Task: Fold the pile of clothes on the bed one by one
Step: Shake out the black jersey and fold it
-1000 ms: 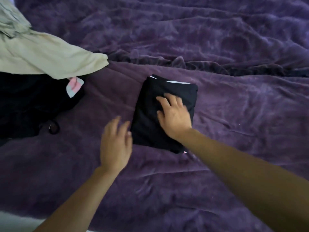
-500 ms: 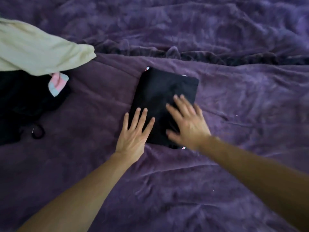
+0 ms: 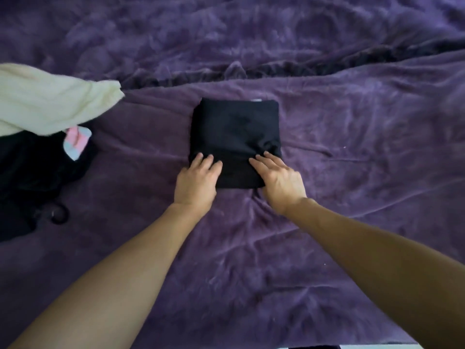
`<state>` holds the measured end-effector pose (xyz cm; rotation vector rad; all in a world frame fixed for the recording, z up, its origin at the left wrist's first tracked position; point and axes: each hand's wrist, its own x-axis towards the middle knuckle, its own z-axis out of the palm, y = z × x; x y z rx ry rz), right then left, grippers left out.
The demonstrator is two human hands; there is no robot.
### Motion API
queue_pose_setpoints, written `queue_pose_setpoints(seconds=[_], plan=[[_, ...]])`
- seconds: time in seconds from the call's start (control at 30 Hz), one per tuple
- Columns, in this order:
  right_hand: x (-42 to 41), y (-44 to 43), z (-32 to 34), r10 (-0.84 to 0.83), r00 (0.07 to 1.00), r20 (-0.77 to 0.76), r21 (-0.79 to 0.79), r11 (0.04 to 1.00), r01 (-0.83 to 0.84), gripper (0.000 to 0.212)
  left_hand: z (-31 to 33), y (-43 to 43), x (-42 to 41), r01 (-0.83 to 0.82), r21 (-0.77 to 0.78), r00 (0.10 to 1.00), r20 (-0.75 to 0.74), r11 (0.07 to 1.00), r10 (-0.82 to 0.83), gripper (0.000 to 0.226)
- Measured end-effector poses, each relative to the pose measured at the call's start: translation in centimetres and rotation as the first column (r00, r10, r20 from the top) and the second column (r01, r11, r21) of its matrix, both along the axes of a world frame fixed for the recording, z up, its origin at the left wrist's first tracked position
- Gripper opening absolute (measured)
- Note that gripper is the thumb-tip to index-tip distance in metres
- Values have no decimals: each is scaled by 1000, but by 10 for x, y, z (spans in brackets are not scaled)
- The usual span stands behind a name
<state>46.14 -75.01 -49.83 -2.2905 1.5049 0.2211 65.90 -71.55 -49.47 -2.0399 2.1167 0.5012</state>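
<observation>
Black folded garment [image 3: 236,129] beneath both hands [image 3: 196,182]

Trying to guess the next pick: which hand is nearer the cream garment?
Left. The left hand rests on the folded black garment at its near-left corner, toward the cream garment; the right hand rests on the near-right corner, farther off.

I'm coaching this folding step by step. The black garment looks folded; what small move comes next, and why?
Probably lift the folded black garment and set it aside: it lies as a neat rectangle, the left hand and right hand rest on its near edge, and the cream garment at the left lies unfolded.
</observation>
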Motion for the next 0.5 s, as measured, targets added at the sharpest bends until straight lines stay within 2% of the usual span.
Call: queue_pose_setpoints(seconds=[0.13,0.23,0.4,0.5], plan=[[-39,-1,67,7,1000,19,-13,1000,-7,61,68,1,-33,25,-12,997,-74,1000,-26,59],[-77,10,122,1,1000,6,40,999,-1,57,115,9,-63,85,-46,991,-102,995,-90,55],[-151,28,195,-77,996,-39,187,979,83,49,177,10,-133,223,-17,970,-93,975,-224,44],[-203,37,226,-152,988,-31,198,968,155,55,204,4,-186,293,-23,950,-103,956,-294,43]])
